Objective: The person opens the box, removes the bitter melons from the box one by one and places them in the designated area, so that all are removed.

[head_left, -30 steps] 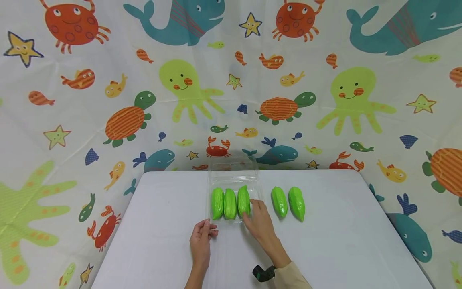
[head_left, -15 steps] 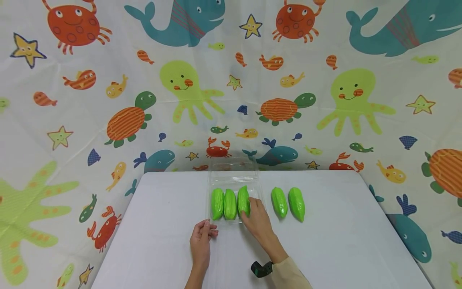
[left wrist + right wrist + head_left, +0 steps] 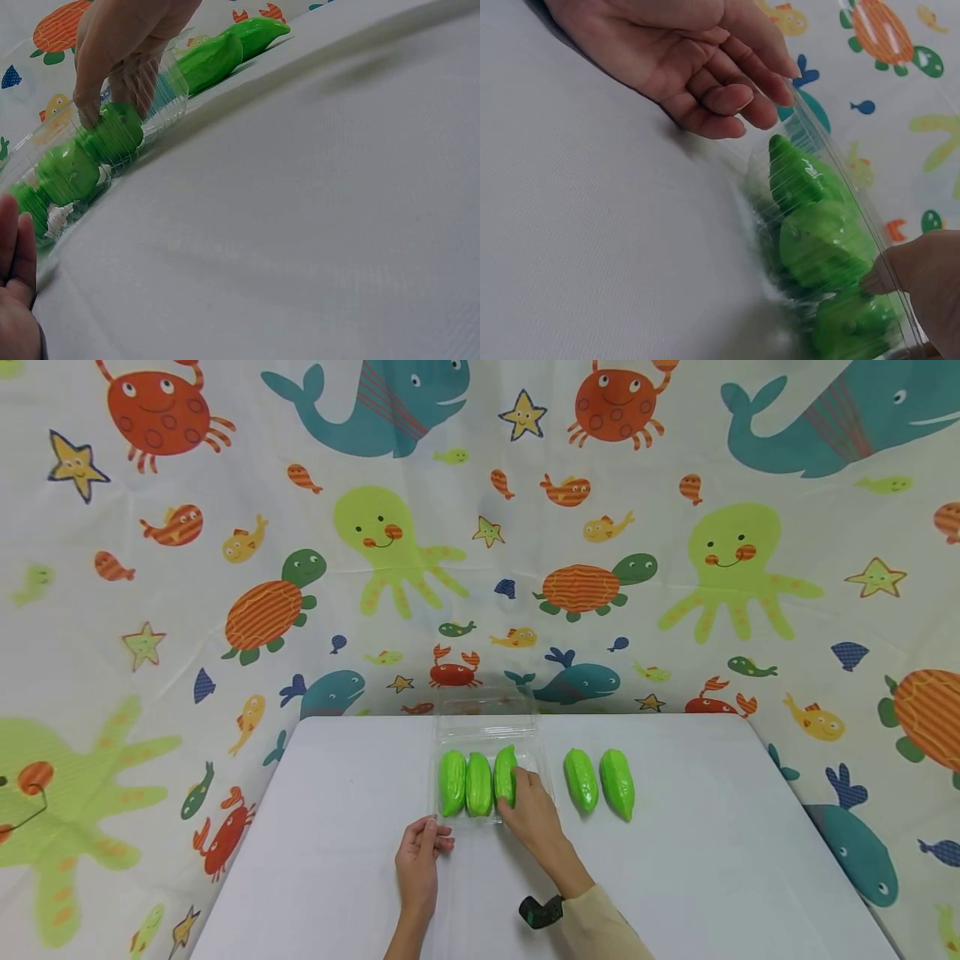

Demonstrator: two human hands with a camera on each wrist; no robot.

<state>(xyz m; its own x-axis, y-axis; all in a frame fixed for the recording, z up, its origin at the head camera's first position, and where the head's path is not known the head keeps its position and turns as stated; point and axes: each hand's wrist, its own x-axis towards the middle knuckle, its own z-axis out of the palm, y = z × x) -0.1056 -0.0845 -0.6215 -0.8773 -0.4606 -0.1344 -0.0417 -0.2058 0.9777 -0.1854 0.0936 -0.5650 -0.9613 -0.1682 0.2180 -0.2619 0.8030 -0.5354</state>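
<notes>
sea-creature print cloth (image 3: 187,568) wraps the walls behind a white table (image 3: 712,860), where a person works at a clear plastic clamshell tray (image 3: 487,727) set at twelve o'clock from the hands. from the left: the left hand (image 3: 418,860) lies at the tray's near-left corner, about seven o'clock of it, fingers gently bent with their tips at the rim and nothing plainly gripped; it has not shifted over the last second. three green toy gourds sit side by side in the tray, the first gourd (image 3: 452,782), the middle gourd (image 3: 478,783) and the third gourd (image 3: 505,774). the right hand (image 3: 528,814) has crept a little forward and leftward from a second ago, and its fingertips (image 3: 90,116) now press down on the near end of the third gourd, fingers curved over it rather than wrapped round; the wrist view shows the thumb at the tray wall. judging by that small advance, the third gourd is being nudged snug against its neighbours. at three o'clock of the tray, two loose gourds (image 3: 600,781) lie on the table, untouched.
</notes>
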